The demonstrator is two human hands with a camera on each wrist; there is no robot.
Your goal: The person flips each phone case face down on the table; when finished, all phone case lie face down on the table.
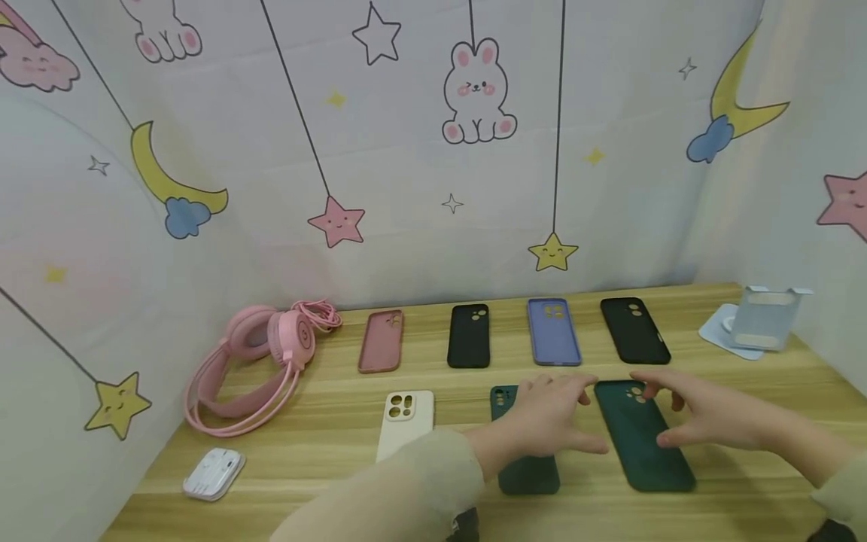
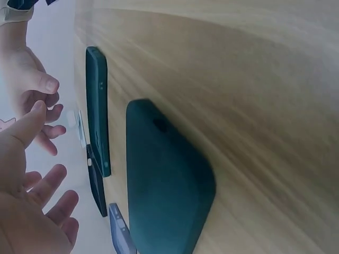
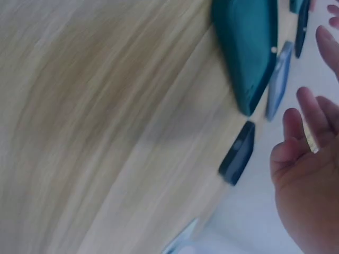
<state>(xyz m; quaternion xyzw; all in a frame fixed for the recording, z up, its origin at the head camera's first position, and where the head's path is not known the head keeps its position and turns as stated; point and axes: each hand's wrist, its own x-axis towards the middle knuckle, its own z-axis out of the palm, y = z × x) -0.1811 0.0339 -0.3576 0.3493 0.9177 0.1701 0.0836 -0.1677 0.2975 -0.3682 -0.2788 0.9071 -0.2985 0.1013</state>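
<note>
Seven phone cases lie camera-side up on the wooden worktop (image 1: 745,452) in two rows. Taking the dark green case (image 1: 643,436) at the front as landmark: behind it runs a tidy back row of a pink case (image 1: 381,340), a black case (image 1: 469,336), a lavender case (image 1: 553,331) and a second black case (image 1: 634,330), evenly spaced. To its left lie a second dark green case (image 1: 527,470), partly under the left hand (image 1: 545,421), and further left a cream case (image 1: 406,421). The front row looks unfinished in my judgement: the landmark case lies slightly askew to its neighbour, and both hands hover over the pair.

The left hand has its fingers spread and relaxed, gripping nothing. The right hand (image 1: 704,418) is likewise loose above the landmark case's right edge, fingertips near its camera cut-out; whether they touch it, I cannot tell.

Far left of the landmark rest pink headphones (image 1: 260,369) with a coiled cable and a small white earphone box (image 1: 213,473). Far right and behind stands a pale blue phone stand (image 1: 762,320). A fabric backdrop (image 1: 433,150) printed with rabbits, moons and stars encloses three sides.
</note>
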